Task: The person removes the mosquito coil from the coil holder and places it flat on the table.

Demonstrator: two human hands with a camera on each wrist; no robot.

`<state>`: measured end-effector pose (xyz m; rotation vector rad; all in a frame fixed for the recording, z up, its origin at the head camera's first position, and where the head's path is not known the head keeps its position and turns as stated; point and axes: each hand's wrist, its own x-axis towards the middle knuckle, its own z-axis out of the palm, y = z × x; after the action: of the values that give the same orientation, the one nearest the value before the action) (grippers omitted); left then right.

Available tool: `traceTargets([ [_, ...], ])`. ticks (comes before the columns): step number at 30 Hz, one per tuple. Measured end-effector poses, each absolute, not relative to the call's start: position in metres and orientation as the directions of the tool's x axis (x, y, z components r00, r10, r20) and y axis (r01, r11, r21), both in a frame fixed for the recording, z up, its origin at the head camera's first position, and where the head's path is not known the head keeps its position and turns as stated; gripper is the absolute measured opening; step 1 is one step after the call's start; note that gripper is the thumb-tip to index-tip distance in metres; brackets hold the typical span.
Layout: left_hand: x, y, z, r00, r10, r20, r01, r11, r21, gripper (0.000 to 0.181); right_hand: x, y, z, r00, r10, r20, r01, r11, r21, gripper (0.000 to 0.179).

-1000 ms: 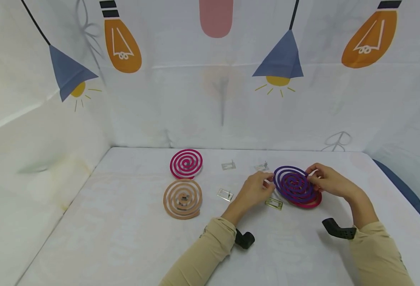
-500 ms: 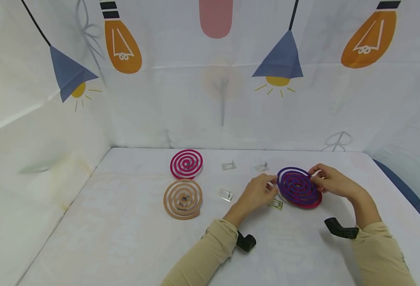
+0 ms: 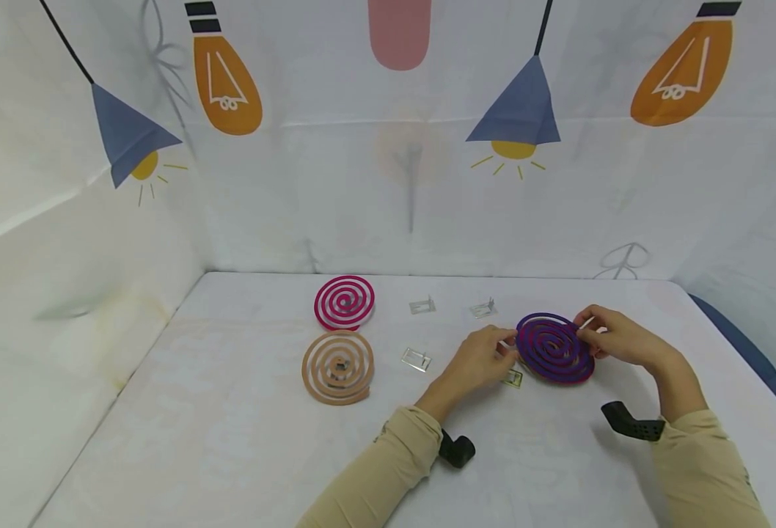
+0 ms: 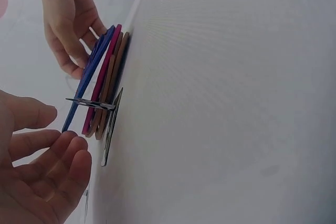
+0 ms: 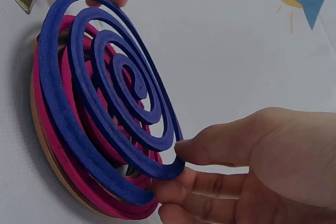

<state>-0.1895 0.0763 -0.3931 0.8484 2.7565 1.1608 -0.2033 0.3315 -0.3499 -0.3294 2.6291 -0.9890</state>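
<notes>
A blue-purple mosquito coil (image 5: 86, 129) lies tilted over a stack of pink (image 5: 52, 145) and tan (image 4: 126, 43) coils on the right of the table. My right hand (image 3: 615, 337) pinches the blue coil's outer rim, thumb on top and fingers beneath. Across from it, my left hand (image 3: 477, 363) touches the opposite edge with its fingertips; in the left wrist view the thumb stands apart from the coil. A thin metal coil stand (image 4: 109, 129) with an upright prong shows close in front of the stack there.
A pink coil (image 3: 322, 301) and a tan coil (image 3: 309, 367) lie left of the middle. Small metal stands (image 3: 416, 359) are spread between them and the stack, one (image 3: 513, 378) beside my left fingertips. A printed cloth wall (image 3: 361, 191) rises at the back.
The blue coil has moved slightly right and toward me, lower over the stack, now covering most of the coil below in the head view. Both hands moved slightly right with it.
</notes>
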Motion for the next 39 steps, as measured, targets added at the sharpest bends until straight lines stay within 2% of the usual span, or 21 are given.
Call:
traceTargets([
  [39, -0.1895, 0.0779, -0.3956, -0.834, 0.537, 0.127, 0.487, 0.607, 0.628, 0.038, -0.2047, 0.3343, -0.3503, -0.900, -0.315, -0.301, -0.056, 0.768, -0.638, 0.035],
])
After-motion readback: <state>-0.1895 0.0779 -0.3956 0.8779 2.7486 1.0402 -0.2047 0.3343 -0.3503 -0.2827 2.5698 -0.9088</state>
